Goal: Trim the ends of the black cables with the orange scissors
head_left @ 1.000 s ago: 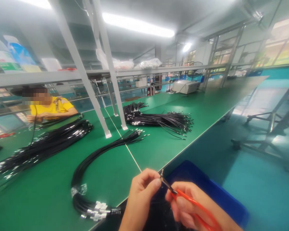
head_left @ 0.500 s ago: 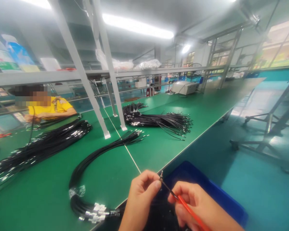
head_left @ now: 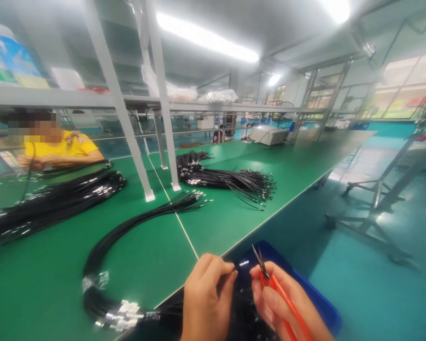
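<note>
Left hand (head_left: 208,293) pinches a dark cable end (head_left: 244,263), pale tip toward two o'clock; at its three o'clock, right hand (head_left: 298,296) grips parted scissors (head_left: 279,290), blades toward eleven.

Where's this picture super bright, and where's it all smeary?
Head view: brightest at the long ceiling light; pale glare streaks the floor; bottles at upper left look smeared; orange-handled scissors look clearer.
</note>
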Available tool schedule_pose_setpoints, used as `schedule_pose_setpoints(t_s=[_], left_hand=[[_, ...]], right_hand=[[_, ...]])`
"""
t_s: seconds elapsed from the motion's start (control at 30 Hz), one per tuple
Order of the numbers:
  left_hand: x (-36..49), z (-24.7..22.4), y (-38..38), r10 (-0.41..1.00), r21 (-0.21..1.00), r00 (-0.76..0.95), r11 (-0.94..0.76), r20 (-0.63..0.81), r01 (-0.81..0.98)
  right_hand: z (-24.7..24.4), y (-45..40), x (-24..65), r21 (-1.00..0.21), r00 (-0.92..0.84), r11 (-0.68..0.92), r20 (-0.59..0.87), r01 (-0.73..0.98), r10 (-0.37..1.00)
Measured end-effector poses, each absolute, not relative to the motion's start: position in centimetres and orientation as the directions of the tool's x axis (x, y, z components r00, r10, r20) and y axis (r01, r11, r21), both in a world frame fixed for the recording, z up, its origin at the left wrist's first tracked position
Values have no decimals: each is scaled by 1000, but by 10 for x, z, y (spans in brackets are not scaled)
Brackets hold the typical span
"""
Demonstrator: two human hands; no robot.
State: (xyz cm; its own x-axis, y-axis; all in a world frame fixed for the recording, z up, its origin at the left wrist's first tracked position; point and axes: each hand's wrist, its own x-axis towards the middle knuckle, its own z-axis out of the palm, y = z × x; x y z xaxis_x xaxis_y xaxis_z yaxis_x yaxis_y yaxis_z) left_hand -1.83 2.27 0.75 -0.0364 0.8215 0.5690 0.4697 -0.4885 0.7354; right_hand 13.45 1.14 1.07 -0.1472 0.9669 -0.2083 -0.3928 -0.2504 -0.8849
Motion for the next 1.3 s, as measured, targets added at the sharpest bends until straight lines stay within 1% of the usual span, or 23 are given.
schedule_pose_setpoints(t_s=[0.1, 0.23, 0.3, 0.4, 0.5, 0.63, 0.8, 0.87, 0.97, 1.07, 1.17, 1.23, 1.3], left_hand=[[-18, 5, 22, 804, 711, -42, -499, 594, 496], [-20, 7, 24, 834, 746, -62, -455, 548, 487], [-22, 12, 32, 882, 800, -87, -373, 462, 470], [-25, 18, 56, 954, 872, -81, -228, 290, 433], [-28, 19, 81, 981, 897, 9, -183, 196, 402], [-29, 17, 91, 983, 915, 122, -172, 137, 364], [-35, 25, 88, 984, 920, 142, -153, 108, 360], [-39, 30, 91, 986, 914, 135, -146, 102, 378], [-44, 34, 98, 988, 897, 116, -142, 103, 419], [-49, 35, 106, 988, 871, 97, -152, 121, 468], [-52, 33, 110, 985, 829, 109, -169, 131, 533], [-54, 30, 109, 981, 783, 150, -188, 121, 593], [-57, 28, 103, 978, 712, 178, -202, 109, 672]], right_hand=[[10, 11, 134, -881, -112, -246, -219, -403, 969], [10, 13, 131, -897, -24, -193, -200, -398, 980], [12, 15, 130, -927, 46, -161, -187, -339, 981], [14, 21, 132, -980, 192, -92, -126, -175, 973], [13, 28, 138, -997, 278, -61, -69, -40, 958], [9, 33, 151, -996, 299, -82, -65, 45, 952], [-3, 37, 168, -980, 259, -96, -48, 176, 965], [-12, 37, 172, -966, 187, -99, -55, 239, 981], [-27, 35, 174, -950, 29, -100, -96, 294, 995], [-40, 33, 172, -949, -68, -100, -125, 299, 990], [-46, 35, 173, -953, -93, -97, -129, 286, 987], [-45, 38, 173, -959, -108, -88, -121, 271, 987], [-40, 43, 172, -964, -127, -72, -107, 255, 986]])
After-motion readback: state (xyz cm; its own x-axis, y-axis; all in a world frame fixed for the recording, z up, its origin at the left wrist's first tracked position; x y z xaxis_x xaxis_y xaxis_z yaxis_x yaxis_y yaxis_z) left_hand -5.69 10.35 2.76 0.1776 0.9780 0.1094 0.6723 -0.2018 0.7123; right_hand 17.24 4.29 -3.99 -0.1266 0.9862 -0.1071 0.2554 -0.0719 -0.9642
